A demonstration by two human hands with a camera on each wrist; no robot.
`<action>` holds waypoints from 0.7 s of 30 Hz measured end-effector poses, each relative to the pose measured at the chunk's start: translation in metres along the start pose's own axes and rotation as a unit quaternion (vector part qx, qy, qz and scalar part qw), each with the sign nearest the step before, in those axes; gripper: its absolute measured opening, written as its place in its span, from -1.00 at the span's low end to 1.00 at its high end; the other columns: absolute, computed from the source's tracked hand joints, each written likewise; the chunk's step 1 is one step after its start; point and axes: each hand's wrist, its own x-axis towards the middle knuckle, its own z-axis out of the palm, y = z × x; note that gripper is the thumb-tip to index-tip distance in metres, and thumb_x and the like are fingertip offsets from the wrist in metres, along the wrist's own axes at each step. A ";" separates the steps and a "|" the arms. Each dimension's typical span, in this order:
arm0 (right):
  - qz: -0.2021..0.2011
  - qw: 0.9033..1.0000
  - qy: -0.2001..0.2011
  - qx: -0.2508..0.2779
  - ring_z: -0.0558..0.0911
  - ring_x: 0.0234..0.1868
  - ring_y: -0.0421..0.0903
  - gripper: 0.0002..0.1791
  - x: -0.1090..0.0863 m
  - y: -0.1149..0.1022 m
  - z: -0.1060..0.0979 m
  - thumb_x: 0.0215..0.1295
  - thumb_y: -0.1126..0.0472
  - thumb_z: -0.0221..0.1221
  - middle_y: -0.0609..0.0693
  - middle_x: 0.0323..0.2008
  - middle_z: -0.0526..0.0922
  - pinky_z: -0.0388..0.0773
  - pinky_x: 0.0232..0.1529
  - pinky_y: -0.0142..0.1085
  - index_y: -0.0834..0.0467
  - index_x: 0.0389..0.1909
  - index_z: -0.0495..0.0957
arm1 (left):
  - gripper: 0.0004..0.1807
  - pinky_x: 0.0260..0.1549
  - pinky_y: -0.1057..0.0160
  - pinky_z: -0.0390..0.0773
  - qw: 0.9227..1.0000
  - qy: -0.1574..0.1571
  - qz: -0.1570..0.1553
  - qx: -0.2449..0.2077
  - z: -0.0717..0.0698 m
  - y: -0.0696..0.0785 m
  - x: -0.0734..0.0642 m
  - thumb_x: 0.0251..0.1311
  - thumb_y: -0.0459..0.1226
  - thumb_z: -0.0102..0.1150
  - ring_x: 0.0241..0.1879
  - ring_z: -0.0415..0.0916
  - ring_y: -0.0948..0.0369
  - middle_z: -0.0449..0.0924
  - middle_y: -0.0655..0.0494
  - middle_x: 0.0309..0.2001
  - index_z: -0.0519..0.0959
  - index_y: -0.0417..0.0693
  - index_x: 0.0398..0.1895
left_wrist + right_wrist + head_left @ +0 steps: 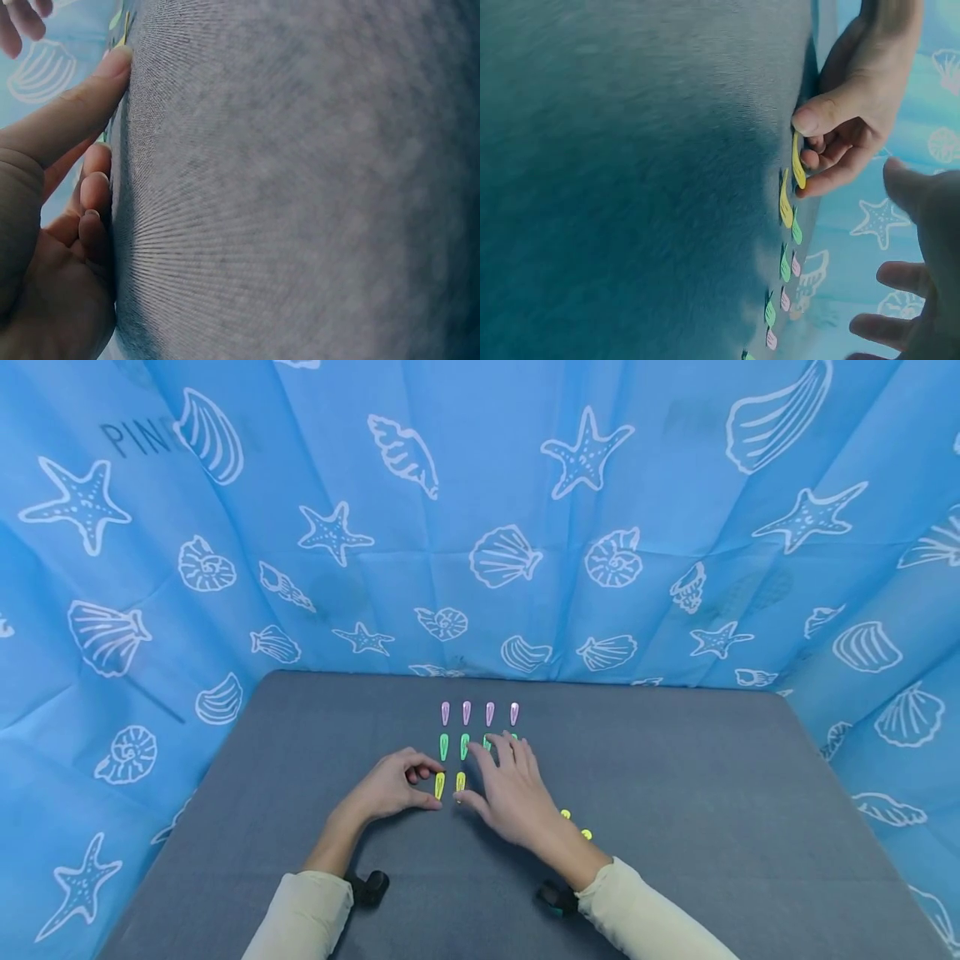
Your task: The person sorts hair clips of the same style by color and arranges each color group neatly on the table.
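Observation:
Snap hair clips lie in rows on the grey table. My left hand (390, 787) holds a yellow hair clip (440, 786) lengthwise, thumb at one end and index finger at the other, as the right wrist view shows. Just to its right lies a second yellow clip (461, 782). Over that one hovers my right hand (513, 795), fingers spread and apart from the clip in the right wrist view. Behind the yellow pair runs a row of green clips (444, 747), partly covered by the right hand's fingers. Farther back is a row of pink-purple clips (467, 713).
More yellow clips (587, 834) lie right of the right forearm, partly hidden by it. The grey cloth-covered table (697, 793) ends at a blue curtain (450, 585) printed with shells and starfish. Dark wrist cameras (369, 888) sit under both wrists.

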 end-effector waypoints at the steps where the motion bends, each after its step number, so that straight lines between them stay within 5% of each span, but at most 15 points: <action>1: -0.003 1.000 -0.005 -0.007 0.24 0.51 0.32 -0.20 -0.002 0.001 -0.001 0.33 -0.28 0.25 0.24 0.44 0.34 0.14 0.46 0.31 0.05 0.45 0.36 | -0.51 -0.23 0.25 0.39 1.000 0.000 -0.001 0.001 0.000 0.000 0.000 -0.06 -0.13 0.63 -0.24 0.38 0.22 0.50 0.17 -0.20 0.70 0.24 0.01; 8: -0.002 0.998 -0.051 -0.042 -0.09 0.64 0.35 -0.07 -0.021 0.012 -0.008 0.31 -0.48 0.08 0.22 0.63 0.02 -0.11 0.51 0.38 -0.07 0.57 0.21 | -0.51 -0.23 0.23 0.39 1.000 0.001 -0.009 0.002 0.000 0.000 -0.001 -0.07 -0.12 0.64 -0.23 0.38 0.21 0.49 0.18 -0.20 0.71 0.26 0.00; 21: 0.024 0.997 -0.063 -0.043 -0.09 0.64 0.35 -0.01 -0.060 0.052 -0.020 0.25 -0.47 0.16 0.19 0.64 -0.04 -0.17 0.49 0.42 -0.07 0.59 0.18 | -0.53 -0.23 0.26 0.39 1.000 0.003 -0.008 -0.007 0.001 -0.001 0.000 -0.10 -0.14 0.65 -0.24 0.37 0.22 0.48 0.17 -0.21 0.72 0.26 -0.04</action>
